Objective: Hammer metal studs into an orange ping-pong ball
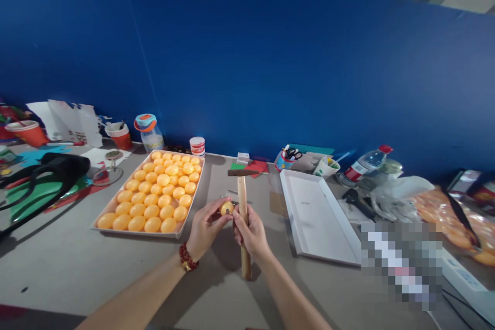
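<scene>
Between the thumb and fingers of my left hand (205, 228) is a small orange ping-pong ball (227, 208), with a dark spot on the side facing me. My right hand (252, 236) is closed around the wooden handle of a hammer (242, 193). The hammer stands nearly upright, its dark head at the top. The right thumb and fingertips come close to the ball; whether they touch it I cannot tell. To the left lies a shallow box (135, 233) filled with rows of similar orange balls.
A shallow white tray (320, 221) lies to the right. Behind it stand a pen cup (283, 162) with scissors and a plastic bottle (363, 166). At the left are a lidded jug (150, 134), paper cups and a black strap (65, 165). A blue partition (247, 62) closes the back.
</scene>
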### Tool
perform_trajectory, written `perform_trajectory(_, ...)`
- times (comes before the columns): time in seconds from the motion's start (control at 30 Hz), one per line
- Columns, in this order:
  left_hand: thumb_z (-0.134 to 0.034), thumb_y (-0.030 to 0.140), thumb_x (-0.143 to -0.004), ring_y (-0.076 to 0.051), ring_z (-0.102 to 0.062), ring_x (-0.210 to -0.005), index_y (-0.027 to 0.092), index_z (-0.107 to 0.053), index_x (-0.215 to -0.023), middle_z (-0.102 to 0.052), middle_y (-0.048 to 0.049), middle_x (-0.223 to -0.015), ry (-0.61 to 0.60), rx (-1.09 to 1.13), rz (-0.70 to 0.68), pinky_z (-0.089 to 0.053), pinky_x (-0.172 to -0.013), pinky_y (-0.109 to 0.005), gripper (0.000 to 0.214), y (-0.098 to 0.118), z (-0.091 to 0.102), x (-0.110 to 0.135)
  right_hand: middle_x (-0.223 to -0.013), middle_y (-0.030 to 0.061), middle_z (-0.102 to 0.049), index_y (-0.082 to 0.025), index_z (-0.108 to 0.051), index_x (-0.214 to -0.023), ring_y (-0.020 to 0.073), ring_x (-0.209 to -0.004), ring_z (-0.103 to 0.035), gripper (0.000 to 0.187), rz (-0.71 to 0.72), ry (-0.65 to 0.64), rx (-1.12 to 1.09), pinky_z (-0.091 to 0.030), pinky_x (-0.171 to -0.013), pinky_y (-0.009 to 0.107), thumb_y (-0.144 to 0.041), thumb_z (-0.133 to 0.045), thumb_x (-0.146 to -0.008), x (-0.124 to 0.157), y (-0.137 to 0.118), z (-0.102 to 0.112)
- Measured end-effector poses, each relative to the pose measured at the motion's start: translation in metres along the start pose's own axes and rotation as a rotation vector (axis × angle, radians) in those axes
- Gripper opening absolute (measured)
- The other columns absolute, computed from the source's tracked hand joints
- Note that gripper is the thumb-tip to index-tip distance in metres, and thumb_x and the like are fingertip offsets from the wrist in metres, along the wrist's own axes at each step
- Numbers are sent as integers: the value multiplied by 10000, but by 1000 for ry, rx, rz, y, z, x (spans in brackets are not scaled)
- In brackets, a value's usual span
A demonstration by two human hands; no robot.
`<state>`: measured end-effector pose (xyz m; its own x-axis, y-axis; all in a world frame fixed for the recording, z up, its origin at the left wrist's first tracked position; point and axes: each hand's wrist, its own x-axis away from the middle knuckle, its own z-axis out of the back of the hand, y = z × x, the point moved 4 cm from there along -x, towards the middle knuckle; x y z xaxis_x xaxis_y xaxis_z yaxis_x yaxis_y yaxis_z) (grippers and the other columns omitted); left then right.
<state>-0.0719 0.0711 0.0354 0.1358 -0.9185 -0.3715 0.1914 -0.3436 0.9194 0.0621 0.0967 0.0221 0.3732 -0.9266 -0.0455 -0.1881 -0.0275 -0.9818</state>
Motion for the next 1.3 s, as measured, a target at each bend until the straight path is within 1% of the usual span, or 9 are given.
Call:
perform_trajectory(0.13, -638, 315, -840, -232, -633, -1079, 211, -634, -1176, -672, -89, -1191, 6, -38, -14, -522, -929, -348, 351, 0, 0, 0, -481, -119, -398, -209, -466, -867, 24, -310, -321, 298, -10, -21, -38, -299, -297, 123, -484, -579, -856, -1, 2, 0)
perform_trajectory(0.27, -644, 321, -835, -232, -629, -1091, 215, -619, -1203, -668, -85, -1200, 1, -41, -31, -534, -916, -347, 384, -1, 0, 0, -481, -119, -404, -205, -470, -870, 23, -315, -328, 294, -41, -44, -82, -314, -302, 121, -473, -591, -855, -2, 4, 2)
perform_trajectory(0.5, -644, 315, -837, -232, -623, -1103, 221, -613, -1211, -658, -87, -1214, -13, -47, -45, -540, -909, -344, 387, -1, 0, 1, -486, -112, -433, -201, -474, -885, 28, -317, -364, 328, -55, -68, -62, -318, -301, 120, -497, -606, -837, -3, 4, 5)
perform_trajectory(0.7, -640, 307, -842, -233, -616, -1112, 225, -608, -1222, -656, -88, -1216, -20, -76, -51, -529, -928, -359, 390, -2, 1, 1, -489, -117, -424, -201, -473, -896, 23, -314, -343, 324, -44, -79, -55, -310, -302, 119, -495, -598, -844, -2, 5, 4)
perform_trajectory(0.97, -626, 319, -848, -245, -622, -1104, 215, -608, -1223, -654, -96, -1222, -23, -51, -34, -539, -916, -371, 390, 0, 0, 1, -486, -120, -409, -201, -468, -888, 23, -310, -333, 326, -24, -57, -35, -312, -299, 122, -502, -585, -849, -3, 4, 4)
perform_trajectory(1.3, -619, 315, -851, -244, -620, -1112, 202, -601, -1231, -648, -93, -1236, -35, -4, 5, -535, -925, -360, 397, 0, -2, 2, -475, -118, -409, -205, -469, -870, 28, -309, -345, 313, -20, -34, 6, -322, -299, 124, -496, -581, -848, -3, 4, 5)
